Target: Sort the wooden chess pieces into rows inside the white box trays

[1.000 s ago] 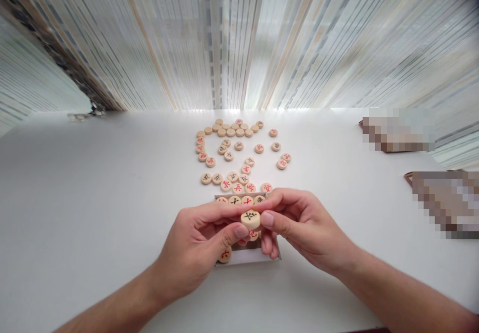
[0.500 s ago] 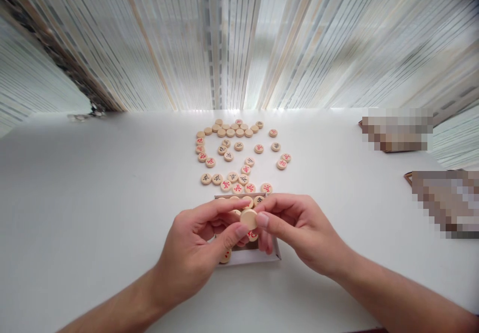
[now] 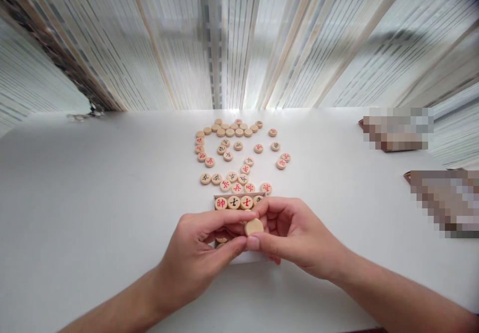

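Over the shallow box [image 3: 252, 257], between the fingertips of both hands, a round playing piece [image 3: 254, 227] is held with a blank face turned up toward the viewer. Being a disc, the piece has no long axis; the useful reference is its flat face, which appears slightly tilted. It overlaps the right-hand part of the box in this view and seems raised above it, though the exact height cannot be judged. Of the two hands, the right lies closer to the piece, which sits directly at its fingertips.

Right hand [image 3: 301, 236]: nearly closed in a pinch, thumb along the lower edge of the piece and index finger behind it; the other fingers curl downward and are partly hidden. Left hand [image 3: 204, 241]: half closed, index finger reaching across to the upper rim, thumb at the lower left, its tip meeting the right thumb. The grip is thus shared, the gap between each thumb and forefinger being little more than the piece itself.

Beyond the hands, along the far wall of the box, stands a row of lettered pieces [image 3: 234, 203], its right end partly covered by the right hand. Farther off, loose pieces [image 3: 249, 187] lie scattered on the white counter [image 3: 112, 213], some lettered in red or black, others blank side up.
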The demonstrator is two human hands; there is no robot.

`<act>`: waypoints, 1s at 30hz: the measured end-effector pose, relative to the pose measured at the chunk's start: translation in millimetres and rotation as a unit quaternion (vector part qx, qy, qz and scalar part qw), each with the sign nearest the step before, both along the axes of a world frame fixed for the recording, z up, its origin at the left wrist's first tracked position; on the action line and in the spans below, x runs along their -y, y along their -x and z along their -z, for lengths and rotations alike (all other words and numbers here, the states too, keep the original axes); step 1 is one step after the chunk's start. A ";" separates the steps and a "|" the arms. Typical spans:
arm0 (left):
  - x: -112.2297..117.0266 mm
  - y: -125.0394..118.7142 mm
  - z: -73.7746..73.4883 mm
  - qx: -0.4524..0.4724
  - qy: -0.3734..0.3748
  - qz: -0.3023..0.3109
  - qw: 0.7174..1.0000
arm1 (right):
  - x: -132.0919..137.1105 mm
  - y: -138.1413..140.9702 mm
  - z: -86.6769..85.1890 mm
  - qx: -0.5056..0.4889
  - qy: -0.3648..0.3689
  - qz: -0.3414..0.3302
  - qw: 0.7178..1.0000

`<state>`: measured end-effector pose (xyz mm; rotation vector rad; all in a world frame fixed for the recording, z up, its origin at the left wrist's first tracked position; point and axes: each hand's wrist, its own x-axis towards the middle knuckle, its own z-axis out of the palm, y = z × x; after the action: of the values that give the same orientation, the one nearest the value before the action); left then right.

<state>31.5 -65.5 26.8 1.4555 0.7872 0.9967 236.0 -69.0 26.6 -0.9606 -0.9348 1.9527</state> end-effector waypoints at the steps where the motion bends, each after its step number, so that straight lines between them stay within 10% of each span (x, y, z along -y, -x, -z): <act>1: 0.1 -0.2 0.0 -0.002 -0.012 0.002 1.000 | 0.4 -0.1 0.5 0.007 0.001 0.000 1.000; 30: 0.8 0.4 -4.0 0.023 0.008 0.029 0.999 | 0.3 -2.1 -3.7 -0.007 -0.005 -0.020 1.000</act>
<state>31.0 -66.3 30.8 1.4284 0.7143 0.9742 238.1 -69.2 30.3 -0.9292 -0.9618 1.9831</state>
